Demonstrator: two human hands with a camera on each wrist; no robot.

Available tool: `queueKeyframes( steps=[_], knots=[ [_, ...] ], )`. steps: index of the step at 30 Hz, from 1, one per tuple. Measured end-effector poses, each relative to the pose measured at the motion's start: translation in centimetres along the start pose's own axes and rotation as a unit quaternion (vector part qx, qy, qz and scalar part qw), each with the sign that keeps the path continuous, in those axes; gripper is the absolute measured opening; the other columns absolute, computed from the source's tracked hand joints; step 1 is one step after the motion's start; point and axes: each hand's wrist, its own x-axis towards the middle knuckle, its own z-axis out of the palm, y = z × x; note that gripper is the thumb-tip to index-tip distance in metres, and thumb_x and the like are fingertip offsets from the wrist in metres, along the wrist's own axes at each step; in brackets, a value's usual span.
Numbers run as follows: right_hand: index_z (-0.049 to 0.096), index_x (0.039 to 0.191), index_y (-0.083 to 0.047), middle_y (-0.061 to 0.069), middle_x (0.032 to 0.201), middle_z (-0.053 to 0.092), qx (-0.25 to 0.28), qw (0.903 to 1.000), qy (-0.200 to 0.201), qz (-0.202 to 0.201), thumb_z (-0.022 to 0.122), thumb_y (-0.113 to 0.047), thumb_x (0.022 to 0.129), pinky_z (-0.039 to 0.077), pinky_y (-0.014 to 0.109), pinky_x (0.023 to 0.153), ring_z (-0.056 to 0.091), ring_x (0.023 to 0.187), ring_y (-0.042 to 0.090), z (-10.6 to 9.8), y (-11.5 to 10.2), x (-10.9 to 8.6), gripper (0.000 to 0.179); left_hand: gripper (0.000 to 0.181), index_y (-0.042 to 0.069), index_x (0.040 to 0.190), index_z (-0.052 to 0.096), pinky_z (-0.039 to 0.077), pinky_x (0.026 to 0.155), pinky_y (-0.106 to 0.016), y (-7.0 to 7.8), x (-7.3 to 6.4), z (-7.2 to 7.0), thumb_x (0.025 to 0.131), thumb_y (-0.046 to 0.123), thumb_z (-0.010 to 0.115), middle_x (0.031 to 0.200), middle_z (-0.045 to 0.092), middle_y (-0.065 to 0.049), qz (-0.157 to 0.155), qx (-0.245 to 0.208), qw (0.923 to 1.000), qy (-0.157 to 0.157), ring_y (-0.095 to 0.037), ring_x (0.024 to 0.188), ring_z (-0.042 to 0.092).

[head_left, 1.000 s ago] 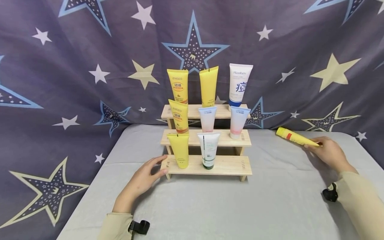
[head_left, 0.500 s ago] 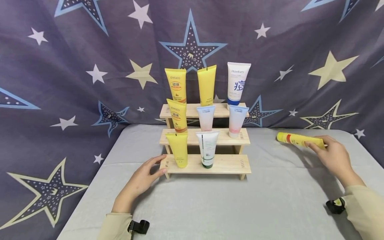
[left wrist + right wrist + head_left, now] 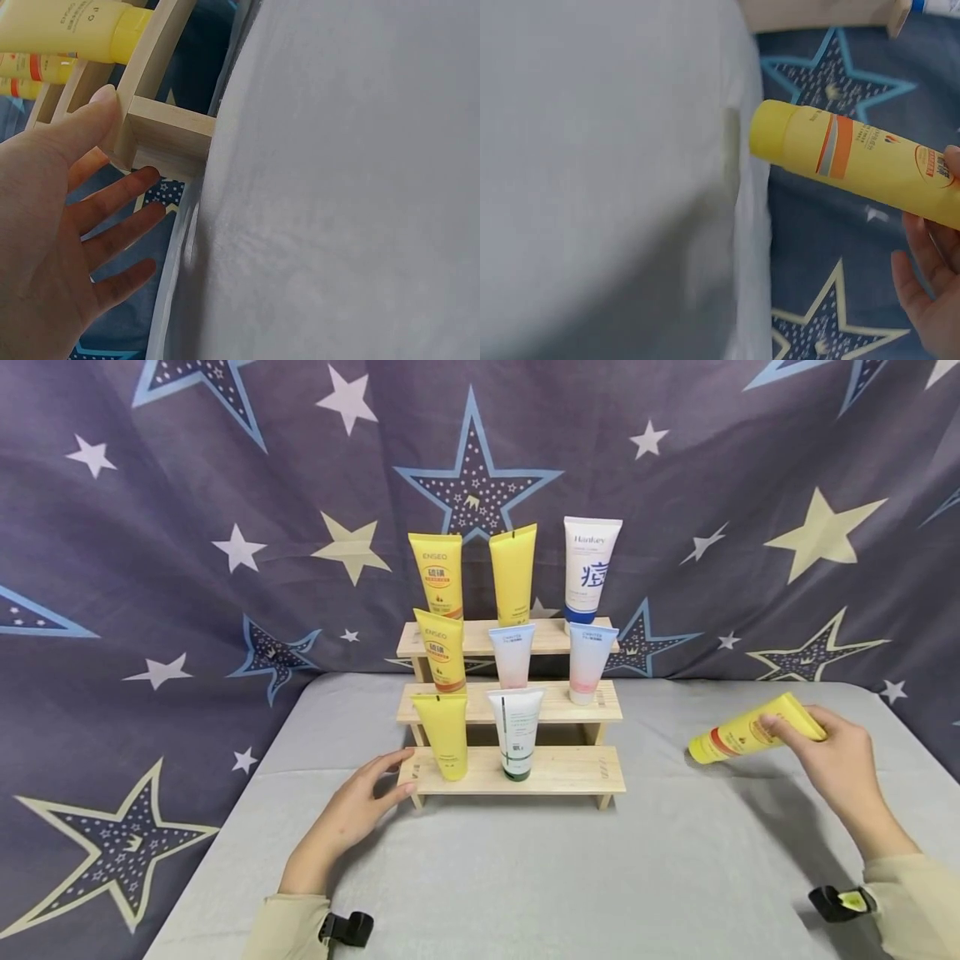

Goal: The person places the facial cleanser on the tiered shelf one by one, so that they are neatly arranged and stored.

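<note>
In the head view, my right hand (image 3: 843, 768) grips a yellow squeeze tube (image 3: 738, 735) by its flat end, cap pointing left and slanting down. The right wrist view shows the tube's yellow cap (image 3: 771, 133) and orange band, with fingers at the far end. At the other side, my left hand (image 3: 352, 818) holds the left end of the bottom step of a three-step wooden display stand (image 3: 566, 770). In the left wrist view the thumb lies on the step's edge (image 3: 124, 124), the index finger is partly hidden behind it, and the other fingers are spread.
Several tubes stand cap-down on the steps: yellow tubes (image 3: 444, 739), a white-and-green tube (image 3: 517, 731), pink-and-blue tubes (image 3: 590, 660), and a white-and-blue tube (image 3: 591, 564) at the top right. A star-patterned curtain (image 3: 300, 468) hangs behind the grey-covered table (image 3: 525, 885).
My right hand has drawn the yellow tube toward me and turned it, so its flat end now rises and its printed front shows. My left hand has stayed at the stand.
</note>
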Motion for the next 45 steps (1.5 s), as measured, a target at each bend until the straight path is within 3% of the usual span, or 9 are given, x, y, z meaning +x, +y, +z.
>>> queueKeyframes(
  steps=[3, 6, 11, 15, 18, 25, 34, 45],
  knots=[
    [0.066, 0.088, -0.034, -0.025, 0.069, 0.055, 0.022, 0.9997, 0.001, 0.006, 0.078, -0.029, 0.086, 0.033, 0.023, 0.054, 0.041, 0.067, 0.007, 0.1, -0.9, -0.6, 0.013, 0.062, 0.024, 0.149, 0.046, 0.029, 0.112, -0.061, 0.0, 0.0, 0.0, 0.094, 0.050, 0.062, 0.143, 0.052, -0.011, -0.001, -0.001, 1.0000, 0.001, -0.034, 0.136, 0.043],
    [0.065, 0.085, -0.040, -0.025, 0.068, 0.056, 0.039, 0.9992, 0.003, 0.005, 0.079, -0.027, 0.085, 0.033, 0.023, 0.052, 0.041, 0.065, 0.007, 0.4, -1.8, -1.2, 0.019, 0.062, 0.024, 0.148, 0.047, 0.029, 0.111, -0.061, -0.1, 0.0, 0.1, 0.094, 0.049, 0.062, 0.143, 0.052, -0.010, 0.001, 0.001, 1.0000, 0.002, -0.034, 0.136, 0.043],
    [0.071, 0.089, -0.034, -0.025, 0.073, 0.061, 0.082, 0.9966, 0.013, -0.001, 0.081, -0.019, 0.083, 0.036, 0.019, 0.051, 0.046, 0.063, 0.004, 0.9, -3.3, -2.2, 0.020, 0.062, 0.024, 0.149, 0.047, 0.029, 0.111, -0.062, -0.1, 0.0, 0.1, 0.094, 0.049, 0.062, 0.143, 0.052, -0.010, 0.004, 0.004, 1.0000, 0.004, -0.035, 0.136, 0.043],
    [0.075, 0.096, -0.019, -0.023, 0.080, 0.065, 0.111, 0.9934, 0.018, -0.022, 0.082, -0.010, 0.081, 0.040, 0.015, 0.053, 0.051, 0.065, 0.003, 1.4, -4.8, -2.9, 0.018, 0.061, 0.023, 0.148, 0.047, 0.029, 0.111, -0.062, -0.1, 0.0, 0.1, 0.095, 0.048, 0.062, 0.143, 0.053, -0.011, 0.004, 0.004, 1.0000, 0.004, -0.035, 0.135, 0.043],
    [0.075, 0.099, -0.009, -0.021, 0.083, 0.067, 0.130, 0.9905, 0.016, -0.041, 0.081, -0.004, 0.080, 0.042, 0.013, 0.055, 0.053, 0.067, 0.002, 1.8, -6.0, -3.4, 0.020, 0.062, 0.023, 0.149, 0.047, 0.029, 0.111, -0.062, -0.1, 0.1, 0.1, 0.095, 0.048, 0.063, 0.142, 0.053, -0.011, 0.005, 0.003, 1.0000, 0.003, -0.035, 0.136, 0.043],
    [0.072, 0.096, 0.001, -0.017, 0.086, 0.067, 0.149, 0.9822, -0.005, -0.114, 0.080, 0.004, 0.078, 0.043, 0.014, 0.058, 0.055, 0.071, 0.005, 3.0, -8.2, -3.9, 0.020, 0.062, 0.023, 0.149, 0.046, 0.029, 0.111, -0.062, -0.1, 0.0, 0.0, 0.095, 0.049, 0.062, 0.142, 0.053, -0.012, 0.005, 0.004, 1.0000, 0.003, -0.036, 0.135, 0.043],
    [0.073, 0.091, 0.000, -0.006, 0.085, 0.067, 0.181, 0.9682, -0.053, -0.164, 0.079, 0.005, 0.079, 0.044, 0.017, 0.061, 0.056, 0.073, 0.010, 5.3, -10.5, -4.2, 0.015, 0.062, 0.021, 0.149, 0.046, 0.029, 0.111, -0.061, -0.1, 0.0, 0.1, 0.095, 0.048, 0.061, 0.143, 0.053, -0.012, 0.007, 0.005, 1.0000, 0.003, -0.035, 0.135, 0.044],
    [0.076, 0.093, -0.005, -0.004, 0.085, 0.067, 0.180, 0.9655, -0.070, -0.175, 0.083, 0.003, 0.075, 0.043, 0.019, 0.070, 0.056, 0.078, 0.010, 7.7, -12.3, -3.7, 0.020, 0.062, 0.021, 0.149, 0.046, 0.029, 0.112, -0.061, 0.0, 0.1, 0.0, 0.095, 0.046, 0.062, 0.142, 0.053, -0.012, 0.005, 0.008, 1.0000, 0.003, -0.035, 0.135, 0.044]
  ],
)
